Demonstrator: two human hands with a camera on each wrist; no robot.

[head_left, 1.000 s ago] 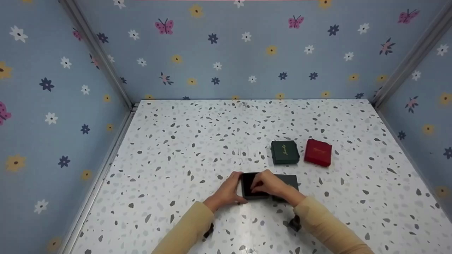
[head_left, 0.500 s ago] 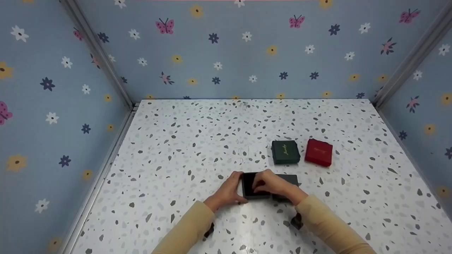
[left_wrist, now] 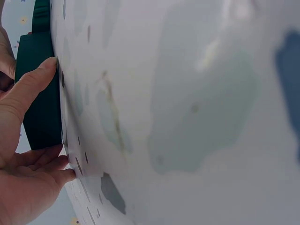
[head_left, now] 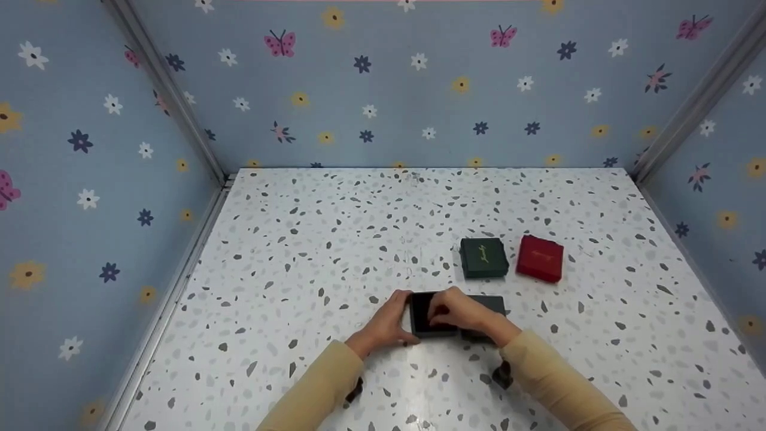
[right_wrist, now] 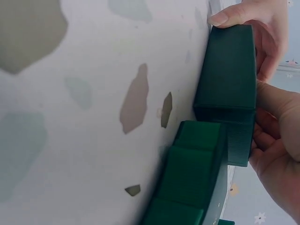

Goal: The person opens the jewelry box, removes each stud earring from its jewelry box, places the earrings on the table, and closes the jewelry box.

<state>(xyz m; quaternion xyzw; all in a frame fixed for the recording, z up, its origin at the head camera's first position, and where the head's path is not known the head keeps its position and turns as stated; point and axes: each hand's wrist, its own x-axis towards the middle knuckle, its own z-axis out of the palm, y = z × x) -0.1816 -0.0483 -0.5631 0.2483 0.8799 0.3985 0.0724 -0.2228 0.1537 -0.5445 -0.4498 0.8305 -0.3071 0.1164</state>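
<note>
The speckled tabletop point(head_left: 287, 257) bears an open box point(head_left: 435, 334), gripped between the left hand's point(head_left: 383, 326) thumb and fingers. The right hand point(head_left: 458, 311) curls inside; any pinch is hidden. Handling its interior seems underway; the next move calls for steady bracing. Beyond sit a green box point(head_left: 485, 258) and red box point(head_left: 540, 259).

The open green box point(right_wrist: 226, 68) is clad in smooth material like leatherette, with a low sheen, around a matt black lining point(head_left: 422, 311). The closed green box point(head_left: 483, 260) bears gold, metallic-looking lettering point(head_left: 484, 254); the red box point(head_left: 540, 259) looks satiny. The desk point(head_left: 335, 233) is smooth and glossy, the sleeves point(head_left: 317, 389) soft cloth, the wall posts point(head_left: 164, 90) dull grey metal.
</note>
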